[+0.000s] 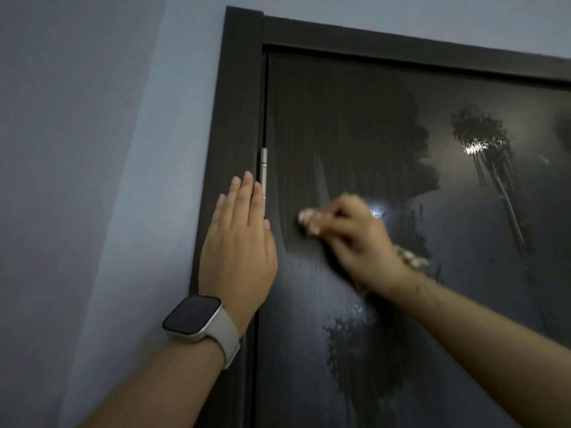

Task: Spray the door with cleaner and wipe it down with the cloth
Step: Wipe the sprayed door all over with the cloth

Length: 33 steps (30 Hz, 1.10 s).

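In the head view, the door (355, 125) looks already sprayed: wet patches and thin drip lines can be seen to the right of the hinge (264, 168), and another wet patch lower down. The wiping seems to be partly done. Smooth rubbed streaks are seen just right of the hinge, up near the top corner, so that part is judged to be wiped. The shiny wet spots far to the right of the hinge and the drips below it are judged to be left for wiping. No spray bottle is seen. The cloth (412, 259) is bunched up in the right hand (352, 239), a little to the right of the hinge and pressed on the door; the fingers (312, 222) are curled round it, and a light patterned bit sticks out by the wrist. This hand is blurred. The left hand (238, 242) is laid flat on the door frame (239, 103), just beside the hinge, with its fingers straight and pressed together. A watch (193, 316) is worn on that wrist. The door is dark and shiny.
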Each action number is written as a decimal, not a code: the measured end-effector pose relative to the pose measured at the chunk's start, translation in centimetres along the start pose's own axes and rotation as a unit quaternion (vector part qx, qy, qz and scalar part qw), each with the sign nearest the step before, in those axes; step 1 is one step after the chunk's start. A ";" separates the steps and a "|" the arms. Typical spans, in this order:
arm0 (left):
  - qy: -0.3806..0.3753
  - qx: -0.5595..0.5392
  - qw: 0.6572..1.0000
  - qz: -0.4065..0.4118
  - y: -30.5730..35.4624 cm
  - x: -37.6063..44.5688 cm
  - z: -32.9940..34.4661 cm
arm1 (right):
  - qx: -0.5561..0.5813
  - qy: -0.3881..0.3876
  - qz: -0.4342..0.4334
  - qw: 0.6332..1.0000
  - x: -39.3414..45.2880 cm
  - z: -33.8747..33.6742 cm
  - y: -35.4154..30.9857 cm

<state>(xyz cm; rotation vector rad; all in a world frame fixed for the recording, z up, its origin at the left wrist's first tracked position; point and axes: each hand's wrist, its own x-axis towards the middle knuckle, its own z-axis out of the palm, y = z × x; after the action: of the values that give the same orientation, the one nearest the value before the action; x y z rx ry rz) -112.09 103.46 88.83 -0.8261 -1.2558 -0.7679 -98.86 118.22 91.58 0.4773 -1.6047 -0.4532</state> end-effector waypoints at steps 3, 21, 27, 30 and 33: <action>-0.008 0.021 1.000 -0.001 0.2 -1.0 0.0 | -0.058 0.099 0.094 0.989 4.4 -1.7 4.9; -0.053 0.051 0.996 0.040 2.0 -3.8 -0.5 | -0.077 0.152 0.190 0.967 -1.9 -4.4 6.4; -0.049 0.037 0.998 0.026 2.1 -3.8 -0.6 | -0.093 0.191 0.234 0.949 -2.1 -4.2 6.2; -0.054 0.033 0.998 0.023 2.1 -3.9 -0.6 | -0.091 0.052 0.074 0.992 -7.2 -3.5 1.8; -0.055 0.033 0.998 0.022 2.1 -3.8 -0.7 | -0.090 -0.070 -0.004 0.993 -9.1 -4.8 1.7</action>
<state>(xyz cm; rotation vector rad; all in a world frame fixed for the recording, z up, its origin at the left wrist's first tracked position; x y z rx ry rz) -110.50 104.09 84.72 -0.8488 -1.3489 -0.6509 -93.41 124.64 85.36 0.3210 -1.6777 -0.6429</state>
